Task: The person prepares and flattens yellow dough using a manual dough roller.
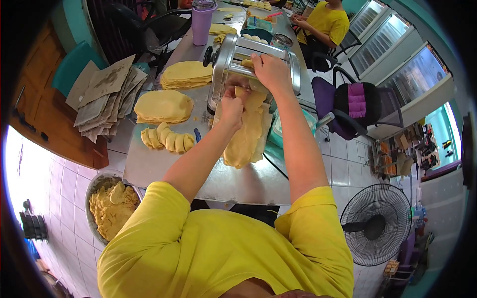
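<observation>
A silver dough sheeter with a black knob stands on the metal table in front of me. On top of it, my right hand is closed, fingertips at a small piece of dough by the rollers. Lower down, at the sheeter's near side, my left hand pinches the upper end of a dough sheet. Below it, flat yellow dough sheets lie in a layered pile. To the left are stacked dough ovals, another stack and folded dough pieces.
A basin of dough stands on the floor at left, near cardboard sheets. A purple tumbler stands on the table. A teal container is right of the pile. A fan, chairs and a seated person are right.
</observation>
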`<state>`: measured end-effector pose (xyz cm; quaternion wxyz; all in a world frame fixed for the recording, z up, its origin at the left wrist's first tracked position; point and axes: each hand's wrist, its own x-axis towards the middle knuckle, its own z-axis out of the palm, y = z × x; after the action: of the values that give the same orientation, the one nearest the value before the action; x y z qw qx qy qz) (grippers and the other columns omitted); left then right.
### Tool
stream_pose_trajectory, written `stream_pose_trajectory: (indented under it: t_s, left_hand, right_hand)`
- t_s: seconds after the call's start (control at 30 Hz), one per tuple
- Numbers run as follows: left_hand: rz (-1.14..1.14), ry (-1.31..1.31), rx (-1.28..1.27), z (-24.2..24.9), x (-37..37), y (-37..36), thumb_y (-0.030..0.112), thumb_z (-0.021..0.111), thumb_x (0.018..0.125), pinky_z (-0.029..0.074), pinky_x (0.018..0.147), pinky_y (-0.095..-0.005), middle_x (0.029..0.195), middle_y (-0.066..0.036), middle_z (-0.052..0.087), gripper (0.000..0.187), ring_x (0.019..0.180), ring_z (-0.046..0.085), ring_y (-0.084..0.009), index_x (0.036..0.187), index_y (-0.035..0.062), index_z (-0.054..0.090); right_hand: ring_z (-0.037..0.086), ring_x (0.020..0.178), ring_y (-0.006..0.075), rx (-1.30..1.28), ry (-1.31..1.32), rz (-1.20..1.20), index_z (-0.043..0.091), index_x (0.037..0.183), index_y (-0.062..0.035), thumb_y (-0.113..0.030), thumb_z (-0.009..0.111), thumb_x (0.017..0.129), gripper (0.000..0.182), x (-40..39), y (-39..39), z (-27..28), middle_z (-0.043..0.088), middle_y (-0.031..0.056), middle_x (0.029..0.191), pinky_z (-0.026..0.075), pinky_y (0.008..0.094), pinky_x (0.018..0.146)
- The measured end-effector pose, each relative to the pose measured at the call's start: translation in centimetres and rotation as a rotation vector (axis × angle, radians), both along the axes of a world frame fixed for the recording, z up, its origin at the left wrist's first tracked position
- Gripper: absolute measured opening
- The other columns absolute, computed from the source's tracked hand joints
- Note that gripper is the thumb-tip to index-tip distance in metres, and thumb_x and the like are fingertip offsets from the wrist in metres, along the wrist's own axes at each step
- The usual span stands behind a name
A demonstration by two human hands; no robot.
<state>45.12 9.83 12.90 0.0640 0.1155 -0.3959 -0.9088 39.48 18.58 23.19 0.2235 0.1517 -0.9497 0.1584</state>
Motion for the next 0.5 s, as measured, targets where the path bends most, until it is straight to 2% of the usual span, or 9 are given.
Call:
stream_pose_trajectory:
  t_s: [0.07,0.17,0.3,0.37,0.43,0.5]
  left_hand:
    - [-0.119,0.020,-0.032,-0.1,0.1,-0.4,0.006,0.066,0.079,0.046,0.054,-0.0241,0.089,-0.005,0.061,0.028,0.075,0.061,-0.0132,0.104,0.0030,0.053]
    - [-0.114,-0.012,-0.124,0.5,0.8,-0.8,0.009,0.065,0.081,0.045,0.053,-0.0245,0.084,-0.005,0.062,0.020,0.070,0.060,-0.0124,0.099,0.0050,0.057]
    - [-0.189,0.042,-0.083,-1.4,0.9,-0.9,0.008,0.061,0.083,0.046,0.053,-0.0258,0.088,-0.005,0.062,0.021,0.071,0.060,-0.0131,0.103,0.0047,0.055]
    - [-0.249,0.056,-0.107,-1.2,1.9,-1.2,0.004,0.055,0.087,0.054,0.063,-0.0298,0.097,-0.009,0.061,0.019,0.082,0.063,-0.0190,0.106,0.0020,0.050]
    - [-0.249,0.056,-0.098,-1.6,2.6,-1.2,0.004,0.054,0.087,0.051,0.060,-0.0287,0.096,-0.007,0.061,0.021,0.080,0.062,-0.0170,0.108,0.0037,0.050]
    - [-0.239,0.062,-0.085,-1.8,3.1,-1.3,0.004,0.054,0.087,0.047,0.057,-0.0277,0.096,-0.005,0.061,0.023,0.078,0.061,-0.0149,0.110,0.0055,0.050]
  right_hand:
    - [0.060,0.087,0.0363,0.005,-0.002,0.002,0.066,0.083,-0.0033,-0.041,0.037,0.092,0.049,0.0,0.1,-0.1,0.063,0.0175,0.090,0.046,0.0452,0.078]
    - [0.059,0.088,0.0361,0.020,0.001,0.014,0.067,0.084,-0.0033,-0.041,0.037,0.092,0.049,-0.3,-0.1,0.0,0.062,0.0171,0.091,0.046,0.0449,0.079]
    - [0.059,0.087,0.0354,0.011,0.018,0.017,0.067,0.086,-0.0043,-0.042,0.037,0.092,0.049,0.4,0.0,0.1,0.062,0.0168,0.090,0.046,0.0448,0.080]
    - [0.059,0.087,0.0351,0.009,0.029,0.023,0.067,0.087,-0.0052,-0.042,0.037,0.092,0.048,0.3,0.2,-0.2,0.061,0.0162,0.089,0.046,0.0448,0.079]
    - [0.059,0.087,0.0347,0.012,0.044,0.042,0.068,0.087,-0.0061,-0.043,0.037,0.092,0.048,0.2,0.1,-0.3,0.061,0.0157,0.089,0.046,0.0448,0.079]
    - [0.059,0.093,0.0294,0.073,-0.005,0.005,0.068,0.091,-0.0093,-0.043,0.038,0.092,0.045,0.1,0.0,-0.1,0.061,0.0135,0.094,0.047,0.0423,0.080]
